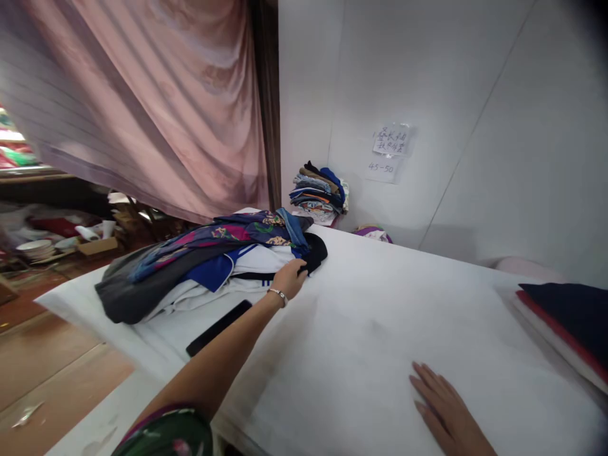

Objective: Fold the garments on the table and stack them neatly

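My left hand (289, 280) stretches out to the right end of a heap of clothes, its fingers closed on the edge of a black garment (314, 253). In the heap lie a patterned purple and blue garment (228, 234) on top, a dark grey one (137, 288), and a white and blue one (209, 271). My right hand (441, 402) rests flat on the white table (361, 354), fingers stretched out and holding nothing.
A black phone-like slab (218, 327) lies beside my left forearm. Folded clothes (570, 316) are stacked at the table's right edge. Behind stand another clothes stack (319, 193), a wall with paper notes (390, 140), and a hanging pink curtain (190, 107).
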Motion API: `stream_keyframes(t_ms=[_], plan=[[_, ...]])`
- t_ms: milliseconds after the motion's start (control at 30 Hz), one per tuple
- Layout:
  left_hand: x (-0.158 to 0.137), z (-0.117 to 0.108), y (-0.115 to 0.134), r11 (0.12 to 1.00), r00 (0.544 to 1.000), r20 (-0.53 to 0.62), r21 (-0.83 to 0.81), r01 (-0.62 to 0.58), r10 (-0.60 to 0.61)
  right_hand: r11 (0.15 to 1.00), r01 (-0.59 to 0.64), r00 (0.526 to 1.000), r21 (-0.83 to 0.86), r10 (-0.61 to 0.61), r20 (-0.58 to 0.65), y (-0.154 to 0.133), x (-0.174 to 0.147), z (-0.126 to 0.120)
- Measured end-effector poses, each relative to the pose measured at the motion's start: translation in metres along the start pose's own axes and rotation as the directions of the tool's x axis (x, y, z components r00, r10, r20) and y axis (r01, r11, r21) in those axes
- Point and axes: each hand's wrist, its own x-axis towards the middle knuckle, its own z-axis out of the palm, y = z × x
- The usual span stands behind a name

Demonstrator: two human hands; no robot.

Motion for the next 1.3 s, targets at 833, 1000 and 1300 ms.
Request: stream_keyframes(t_ms=[833, 1000, 1300], plan=[[0.14, -0.024, -0.056, 0.904, 0.958, -0.087, 0.317, 0.287, -0.273, 0.991, -0.107, 0.99, 0.077, 0.114, -0.085, 0.007, 0.007, 0.011], [0.165, -0.055, -0.041, 0.907, 0.916, -0.17, 0.163, 0.389, -0.362, 1.0, -0.007, 0.992, -0.023, 0.004, -0.125, 0.001, 0.006, 0.007], [0.191, -0.135, 0.044, 0.976, 0.849, -0.484, -0.141, 0.164, -0.213, 0.972, 0.182, 0.957, -0.148, -0.21, -0.202, -0.002, 0.003, 0.005]])
